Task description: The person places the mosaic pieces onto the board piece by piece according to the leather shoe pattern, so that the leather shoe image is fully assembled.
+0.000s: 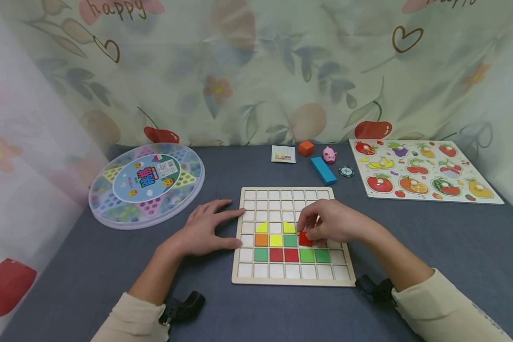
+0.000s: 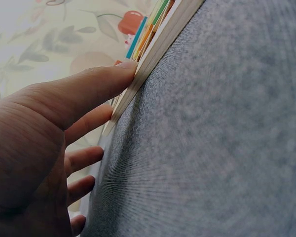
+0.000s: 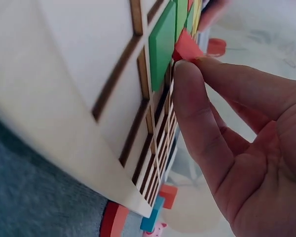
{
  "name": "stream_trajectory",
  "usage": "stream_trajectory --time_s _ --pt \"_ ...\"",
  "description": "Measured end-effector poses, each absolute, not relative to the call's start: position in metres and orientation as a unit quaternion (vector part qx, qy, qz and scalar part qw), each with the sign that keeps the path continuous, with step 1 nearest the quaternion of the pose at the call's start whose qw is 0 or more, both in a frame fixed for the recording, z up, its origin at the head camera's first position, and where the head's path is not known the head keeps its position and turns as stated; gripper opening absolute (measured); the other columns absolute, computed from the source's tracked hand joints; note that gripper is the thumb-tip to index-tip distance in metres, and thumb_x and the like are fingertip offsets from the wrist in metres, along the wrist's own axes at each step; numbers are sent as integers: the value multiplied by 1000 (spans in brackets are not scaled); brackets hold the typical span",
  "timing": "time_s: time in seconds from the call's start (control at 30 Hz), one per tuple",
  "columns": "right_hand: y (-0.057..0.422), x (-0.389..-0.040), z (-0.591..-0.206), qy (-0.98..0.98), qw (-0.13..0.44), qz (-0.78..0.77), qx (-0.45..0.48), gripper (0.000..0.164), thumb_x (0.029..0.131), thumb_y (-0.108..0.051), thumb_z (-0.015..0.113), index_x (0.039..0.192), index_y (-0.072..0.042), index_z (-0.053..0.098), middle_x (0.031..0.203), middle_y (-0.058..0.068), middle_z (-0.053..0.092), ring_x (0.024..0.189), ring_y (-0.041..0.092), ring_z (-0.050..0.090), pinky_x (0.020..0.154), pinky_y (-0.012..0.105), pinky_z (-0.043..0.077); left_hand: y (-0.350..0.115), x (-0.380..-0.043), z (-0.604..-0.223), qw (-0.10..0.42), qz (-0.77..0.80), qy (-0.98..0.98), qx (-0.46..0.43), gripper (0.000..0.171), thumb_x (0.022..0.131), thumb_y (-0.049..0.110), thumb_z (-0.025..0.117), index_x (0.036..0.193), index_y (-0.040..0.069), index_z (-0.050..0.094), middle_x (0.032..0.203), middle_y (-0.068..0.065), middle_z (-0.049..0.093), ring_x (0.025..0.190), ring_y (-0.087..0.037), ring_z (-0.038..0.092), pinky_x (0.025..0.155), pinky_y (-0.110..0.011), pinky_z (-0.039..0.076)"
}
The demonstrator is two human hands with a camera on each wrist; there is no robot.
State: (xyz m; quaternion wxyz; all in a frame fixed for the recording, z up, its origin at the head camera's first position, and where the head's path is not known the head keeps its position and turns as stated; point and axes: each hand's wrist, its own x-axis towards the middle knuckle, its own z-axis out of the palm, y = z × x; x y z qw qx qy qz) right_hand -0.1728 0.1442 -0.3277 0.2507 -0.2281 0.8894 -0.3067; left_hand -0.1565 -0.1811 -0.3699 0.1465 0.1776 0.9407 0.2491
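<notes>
A wooden grid board (image 1: 293, 284) with white square cells lies on the dark table. Above its middle, my right hand (image 1: 335, 221) pinches a red square tile (image 1: 305, 239) between thumb and fingers; in the right wrist view that tile (image 3: 188, 48) is tilted over the grid. Beside it sit a green tile (image 1: 290, 241), a yellow tile (image 1: 275, 240) and an orange tile (image 1: 261, 240). Two yellow rounded tiles lie one row farther back; green and red tiles fill much of the row nearer me. My left hand (image 1: 201, 230), fingers spread, touches the board's left edge with thumb and index finger.
A round game box (image 1: 188, 204) stands at the back left. Behind the board are a small pattern card (image 1: 283, 154), an orange cube (image 1: 306, 148), a blue block (image 1: 323, 171), a pink pig (image 1: 329, 155) and a chip (image 1: 346, 171). A fruit board (image 1: 427, 183) lies back right.
</notes>
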Motion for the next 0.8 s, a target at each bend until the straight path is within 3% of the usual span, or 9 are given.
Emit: stream_trajectory --time_s 0.47,0.8 --pt "139 -170 -329 897 237 -286 -241 12 88 -5 78 98 -12 79 84 0 67 80 17 57 64 29 51 -181 -157 -371 145 250 940 179 77 88 57 75 156 34 47 170 -8 26 156 -41 15 123 -70 9" --pt "151 -170 -328 895 230 -300 -238 14 88 -9 78 100 -14 78 90 1 68 86 19 60 70 32 53 -181 -156 -370 144 252 940 181 77 88 56 75 156 33 47 169 -9 27 156 -42 15 123 -69 9"
